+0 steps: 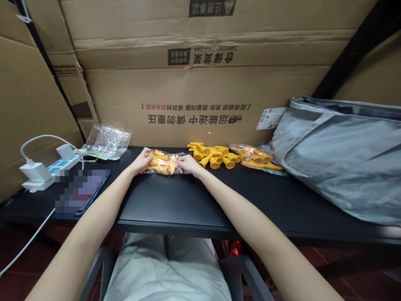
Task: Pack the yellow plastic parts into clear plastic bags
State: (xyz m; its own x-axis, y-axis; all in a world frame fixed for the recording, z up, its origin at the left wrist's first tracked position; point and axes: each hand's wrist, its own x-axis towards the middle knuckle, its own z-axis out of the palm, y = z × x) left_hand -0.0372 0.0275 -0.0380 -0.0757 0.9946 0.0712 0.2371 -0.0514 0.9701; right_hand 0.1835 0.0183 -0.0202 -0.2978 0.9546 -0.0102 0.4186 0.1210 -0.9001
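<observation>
A clear plastic bag with several orange-yellow plastic pieces inside lies on the black table in front of me. My left hand grips its left end, fingers closed on the plastic. At the opposite end, my right hand pinches the bag's right edge. Just right of that hand is a loose pile of yellow pieces with cup-shaped ends and short arms. Beyond the pile rests another filled clear bag of similar pieces, with a coloured strip along its lower edge.
Crumpled clear plastic bags lie at the back left. A power strip with plugged-in chargers and a phone sit on the left. A large grey bag occupies the right side. Cardboard stands along the table's back.
</observation>
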